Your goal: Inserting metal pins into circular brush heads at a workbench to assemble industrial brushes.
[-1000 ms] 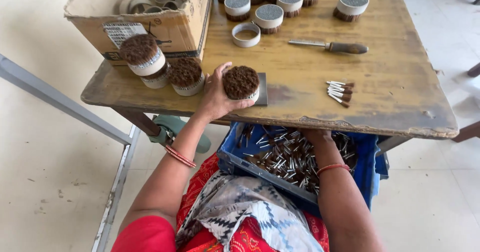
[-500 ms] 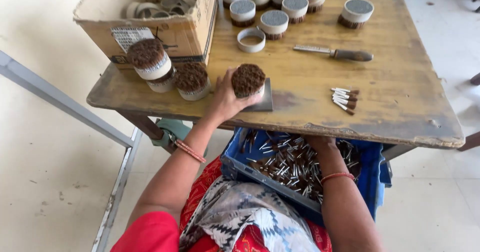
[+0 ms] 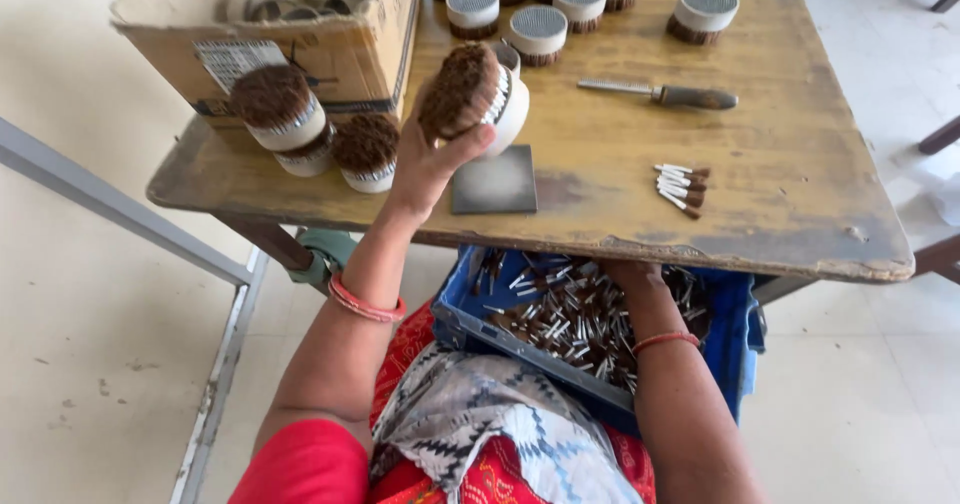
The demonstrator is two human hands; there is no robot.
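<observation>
My left hand (image 3: 428, 160) grips a round white ring packed with brown brush heads (image 3: 470, 92), lifted and tilted above the wooden table (image 3: 780, 194). Just below it lies a grey square plate (image 3: 494, 180). My right hand (image 3: 628, 276) reaches down under the table edge into a blue crate (image 3: 478, 326) on my lap, full of several small metal-tipped brown brush heads (image 3: 570, 316); its fingers are hidden among them. A few loose brush heads (image 3: 682, 186) lie on the table to the right.
Three more filled rings (image 3: 282, 106) stand at the table's left by a cardboard box (image 3: 340, 56) holding empty rings. Several upturned filled rings (image 3: 540, 30) line the back edge. A knife (image 3: 662, 94) lies right of centre. A metal bar (image 3: 110, 204) runs at left.
My left hand has lifted the filled ring off the grey plate and tilted it on its side. My right hand stays in the crate.
</observation>
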